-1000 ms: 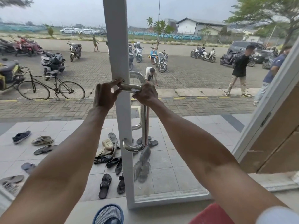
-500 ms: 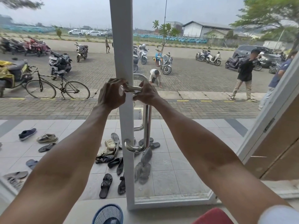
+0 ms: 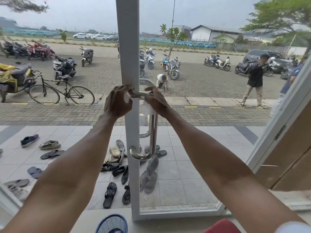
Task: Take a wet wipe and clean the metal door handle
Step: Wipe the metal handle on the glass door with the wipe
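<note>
The curled fingers of your right hand (image 3: 156, 101) clamp the wet wipe (image 3: 146, 108) round the top arm of the metal door handle (image 3: 139, 94), and most of the wipe bunches just beneath them. Your left hand (image 3: 117, 102) curls fingers and thumb round that arm alongside. Whether they also pinch the wipe is hidden.

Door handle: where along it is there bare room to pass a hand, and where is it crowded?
Free: the upright bar of the handle, from below the wipe down to the lower bend, with a gap to the door frame. Crowded: the top leg, where the left hand and right hand hold the wipe.
</note>
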The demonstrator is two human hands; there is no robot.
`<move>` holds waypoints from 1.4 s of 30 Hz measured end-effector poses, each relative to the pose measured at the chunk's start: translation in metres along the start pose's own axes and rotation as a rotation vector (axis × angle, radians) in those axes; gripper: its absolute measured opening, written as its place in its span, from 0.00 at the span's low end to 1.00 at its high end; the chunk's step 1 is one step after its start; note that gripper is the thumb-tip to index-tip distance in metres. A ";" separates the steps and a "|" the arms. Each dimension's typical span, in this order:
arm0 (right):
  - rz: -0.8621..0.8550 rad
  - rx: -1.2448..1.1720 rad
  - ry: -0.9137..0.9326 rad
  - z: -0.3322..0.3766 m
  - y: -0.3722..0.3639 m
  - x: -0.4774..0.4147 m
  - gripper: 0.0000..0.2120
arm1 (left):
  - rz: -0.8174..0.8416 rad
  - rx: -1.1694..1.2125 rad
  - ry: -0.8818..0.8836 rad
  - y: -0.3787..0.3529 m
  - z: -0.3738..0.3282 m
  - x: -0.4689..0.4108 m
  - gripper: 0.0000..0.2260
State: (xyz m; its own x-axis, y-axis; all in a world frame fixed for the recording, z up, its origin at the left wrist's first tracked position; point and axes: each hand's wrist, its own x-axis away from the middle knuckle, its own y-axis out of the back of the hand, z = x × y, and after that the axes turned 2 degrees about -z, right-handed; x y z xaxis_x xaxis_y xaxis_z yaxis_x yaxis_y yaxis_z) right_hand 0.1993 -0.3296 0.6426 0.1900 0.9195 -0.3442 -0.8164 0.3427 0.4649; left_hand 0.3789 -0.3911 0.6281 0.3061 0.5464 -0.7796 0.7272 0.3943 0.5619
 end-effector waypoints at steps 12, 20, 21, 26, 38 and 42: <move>-0.187 -0.264 -0.079 0.003 0.006 -0.004 0.15 | 0.032 0.009 -0.007 0.002 0.001 -0.001 0.22; -0.231 -0.386 -0.122 -0.007 0.010 -0.007 0.18 | 0.027 0.023 -0.008 0.004 -0.002 0.001 0.22; -0.250 -0.368 -0.113 -0.009 0.008 -0.007 0.18 | 0.025 0.023 -0.009 0.005 -0.003 0.001 0.23; -0.318 -0.341 -0.062 -0.010 0.002 -0.005 0.15 | 0.007 0.051 -0.011 0.010 -0.007 0.004 0.22; -0.296 -0.403 -0.146 -0.003 -0.014 0.003 0.17 | 0.010 0.104 -0.080 0.008 -0.024 -0.002 0.16; -0.258 -0.253 -0.026 -0.002 -0.010 0.009 0.18 | 0.018 0.101 -0.126 0.004 -0.029 -0.005 0.12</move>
State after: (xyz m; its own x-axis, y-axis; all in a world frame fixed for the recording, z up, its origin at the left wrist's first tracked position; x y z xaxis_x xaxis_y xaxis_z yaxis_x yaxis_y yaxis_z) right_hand 0.2083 -0.3252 0.6330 0.4187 0.8145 -0.4016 -0.8480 0.5089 0.1480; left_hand 0.3629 -0.3706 0.6425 0.3892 0.4532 -0.8020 0.7773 0.3056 0.5499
